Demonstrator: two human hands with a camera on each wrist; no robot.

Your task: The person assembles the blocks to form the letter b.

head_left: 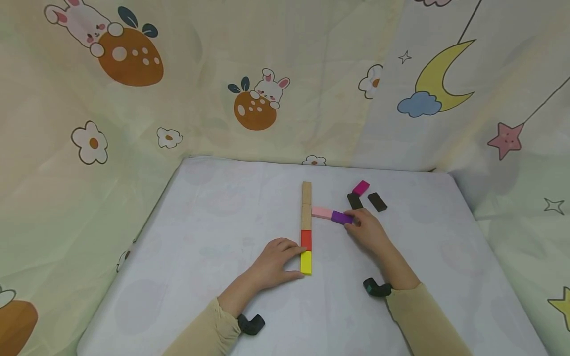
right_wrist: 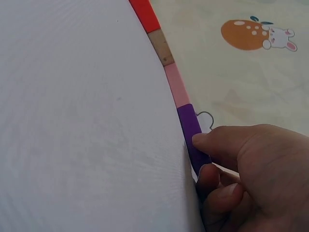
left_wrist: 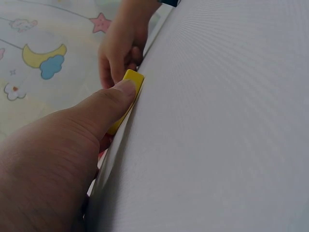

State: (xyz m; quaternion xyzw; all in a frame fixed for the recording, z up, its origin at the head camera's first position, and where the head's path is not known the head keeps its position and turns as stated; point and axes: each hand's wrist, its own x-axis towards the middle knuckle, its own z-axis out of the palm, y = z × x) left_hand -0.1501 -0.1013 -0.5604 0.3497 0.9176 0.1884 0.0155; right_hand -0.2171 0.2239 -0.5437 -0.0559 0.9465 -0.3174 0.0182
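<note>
My left hand point(head_left: 276, 264) grips the yellow block point(head_left: 306, 265) at the near end of a straight row, its thumb on the block's near end. Beyond the yellow one, the row continues with a red block point(head_left: 306, 239) and two plain wooden blocks point(head_left: 307, 217). A pink block point(head_left: 321, 212) branches off to the right from the nearer wooden block. Between thumb and finger, my right hand point(head_left: 367, 232) pinches a purple block point(right_wrist: 189, 125), whose far end meets the pink block. The purple block lies slightly angled to the pink one.
Behind the right hand lie a magenta block point(head_left: 361, 188) and two black blocks point(head_left: 377, 201), loose on the white tabletop point(head_left: 200, 212). Printed fabric point(head_left: 311, 123) hangs around the table's back and sides. A dark wrist device point(head_left: 252, 325) sits on each wrist.
</note>
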